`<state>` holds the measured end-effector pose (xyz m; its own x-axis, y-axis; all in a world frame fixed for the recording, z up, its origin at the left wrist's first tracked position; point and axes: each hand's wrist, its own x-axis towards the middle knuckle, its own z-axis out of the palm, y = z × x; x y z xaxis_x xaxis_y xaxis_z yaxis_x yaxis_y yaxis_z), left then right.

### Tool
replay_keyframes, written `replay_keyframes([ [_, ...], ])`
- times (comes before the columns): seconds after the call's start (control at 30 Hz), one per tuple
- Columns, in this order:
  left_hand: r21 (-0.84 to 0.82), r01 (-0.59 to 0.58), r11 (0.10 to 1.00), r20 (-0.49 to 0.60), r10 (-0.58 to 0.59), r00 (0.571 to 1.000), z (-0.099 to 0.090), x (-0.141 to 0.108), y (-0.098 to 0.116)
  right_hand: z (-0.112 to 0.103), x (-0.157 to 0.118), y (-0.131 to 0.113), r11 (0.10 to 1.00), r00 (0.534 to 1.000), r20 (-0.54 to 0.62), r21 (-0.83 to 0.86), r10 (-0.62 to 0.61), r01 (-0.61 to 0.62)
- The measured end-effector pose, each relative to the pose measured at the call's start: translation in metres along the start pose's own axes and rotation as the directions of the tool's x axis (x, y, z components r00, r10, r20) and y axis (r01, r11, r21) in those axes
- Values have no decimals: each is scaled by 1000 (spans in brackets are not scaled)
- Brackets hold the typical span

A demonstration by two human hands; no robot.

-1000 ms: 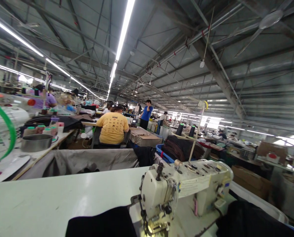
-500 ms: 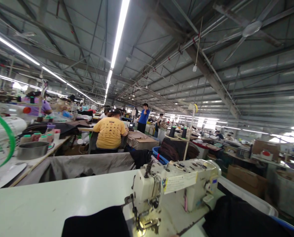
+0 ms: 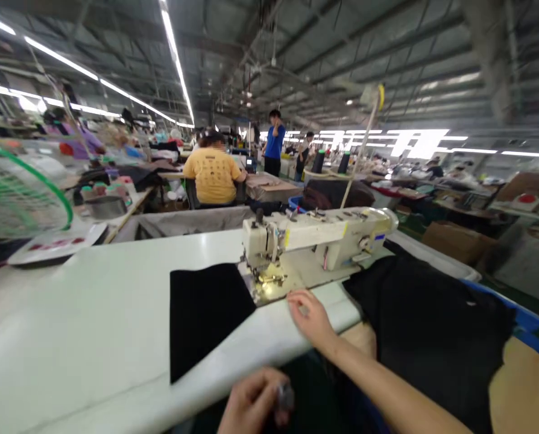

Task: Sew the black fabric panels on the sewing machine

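Observation:
My left hand (image 3: 254, 401) is low in front of the table edge, its fingers closed around a small round grey metal piece (image 3: 285, 395) that looks like a bobbin; blur hides its details. My right hand (image 3: 309, 314) is at the front edge of the sewing machine (image 3: 315, 238), just right of the lit needle area. Its thumb and fingertips are pinched together, and what they hold, if anything, is too small to make out. A black fabric piece (image 3: 206, 313) lies flat on the white table (image 3: 107, 313), left of the needle area.
More black fabric (image 3: 414, 301) drapes at the right, over a blue bin (image 3: 534, 319). A green fan (image 3: 25, 187) stands at the left, near a white tray (image 3: 59, 244). A person in a yellow shirt (image 3: 213, 175) sits ahead; another in blue (image 3: 275, 144) stands beyond.
The view has tilted down, so the machine and table show higher in the frame. Both my hands have come into view, the left one holding the small round grey metal piece.

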<state>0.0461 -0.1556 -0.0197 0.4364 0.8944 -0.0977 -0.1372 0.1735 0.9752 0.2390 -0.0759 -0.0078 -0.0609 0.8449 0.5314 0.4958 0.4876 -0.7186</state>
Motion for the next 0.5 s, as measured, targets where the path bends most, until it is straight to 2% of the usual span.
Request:
replay_keyframes([
  [0.03,-19,2,1000,-56,-3,998,4,-2,4,-5,-2,-7,998,997,46,39,54,-55],
  [0.1,-20,-64,998,-182,60,981,9,0,16,-16,-8,-20,982,978,161,116,130,-150],
  [0.2,-32,-157,987,-278,142,950,17,12,36,-32,-16,-39,892,902,360,287,237,-349],
  [0.27,-44,-182,982,-294,162,942,23,17,43,-41,-20,-49,800,853,435,380,288,-464],
  [0.33,-41,-180,983,-286,161,945,29,19,43,-47,-22,-56,742,835,457,434,308,-511],
  [0.4,-34,-163,986,-266,148,953,33,20,39,-49,-22,-59,707,830,475,476,293,-523],
  [0.5,-30,-142,989,-225,132,965,36,19,34,-47,-21,-59,700,856,444,523,263,-486],
])
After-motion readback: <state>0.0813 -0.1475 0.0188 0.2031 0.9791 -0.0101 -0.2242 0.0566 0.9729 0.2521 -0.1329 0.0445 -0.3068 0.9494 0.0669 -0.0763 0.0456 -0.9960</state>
